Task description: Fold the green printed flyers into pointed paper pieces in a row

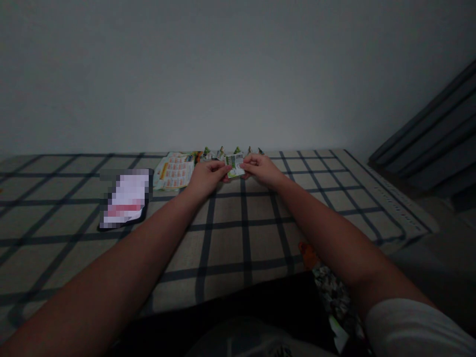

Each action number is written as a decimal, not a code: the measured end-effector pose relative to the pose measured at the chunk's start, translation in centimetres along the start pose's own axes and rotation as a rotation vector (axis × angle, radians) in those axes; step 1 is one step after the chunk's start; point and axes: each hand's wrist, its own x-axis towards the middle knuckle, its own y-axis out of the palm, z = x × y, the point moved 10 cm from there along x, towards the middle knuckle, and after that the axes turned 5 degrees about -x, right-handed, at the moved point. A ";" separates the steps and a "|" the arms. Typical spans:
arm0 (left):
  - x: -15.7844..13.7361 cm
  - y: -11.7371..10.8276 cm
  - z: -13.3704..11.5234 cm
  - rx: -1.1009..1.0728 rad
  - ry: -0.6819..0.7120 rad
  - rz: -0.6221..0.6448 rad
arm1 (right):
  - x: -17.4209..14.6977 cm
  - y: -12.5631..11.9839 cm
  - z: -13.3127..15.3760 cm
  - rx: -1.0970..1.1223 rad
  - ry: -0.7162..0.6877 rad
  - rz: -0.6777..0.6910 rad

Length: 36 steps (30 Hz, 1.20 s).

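A small green and white printed packet [235, 166] is stretched between my two hands above the checked cloth. My left hand [208, 174] pinches its left side between thumb and fingers. On the right edge, my right hand [261, 169] has the same kind of pinch, thumb toward me. Just behind my hands, several small folded pieces with green tips [237, 150] stand in a row near the wall; my hands partly cover them. What the packet contains cannot be made out.
Left of my hands lies a flat printed wrapper [174, 171]. Farther left is a phone [126, 198] with a blurred screen. The checked cloth [226, 248] runs back to a grey wall [238, 74]. By my right forearm is an orange and patterned bag [330, 287]. A dark curtain [435, 134] hangs at right.
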 end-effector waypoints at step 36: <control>0.0 2.4 2.1 -0.265 -0.183 0.160 | -0.4 0.0 -0.1 0.018 0.079 -0.024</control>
